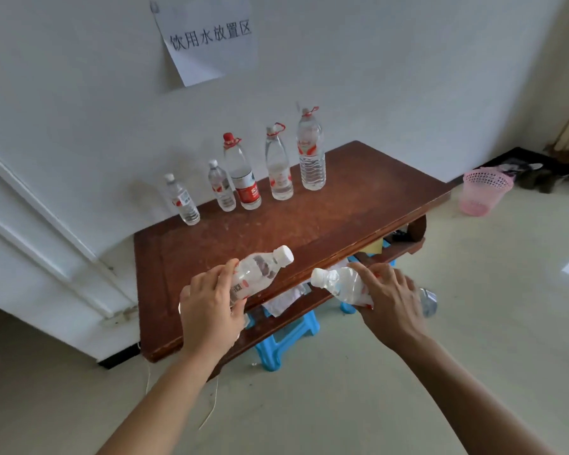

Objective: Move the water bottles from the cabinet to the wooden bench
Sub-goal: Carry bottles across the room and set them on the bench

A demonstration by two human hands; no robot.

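A low wooden bench [342, 205] stands against the white wall. Several clear water bottles stand in a row along its back edge, from a small one [183, 201] at the left to a tall one [311, 152] at the right. My left hand [207, 310] grips a small white-capped bottle [260, 272], tilted with its cap up and to the right, over the bench's front part. My right hand [388, 297] grips another small bottle [342, 285], lying with its cap to the left, just off the bench's front edge.
A paper sign [211, 41] hangs on the wall above the bench. A blue plastic stool [286, 336] and a crumpled cloth sit under the bench. A pink basket [483, 192] stands on the floor to the right. A white door frame [46, 241] runs along the left.
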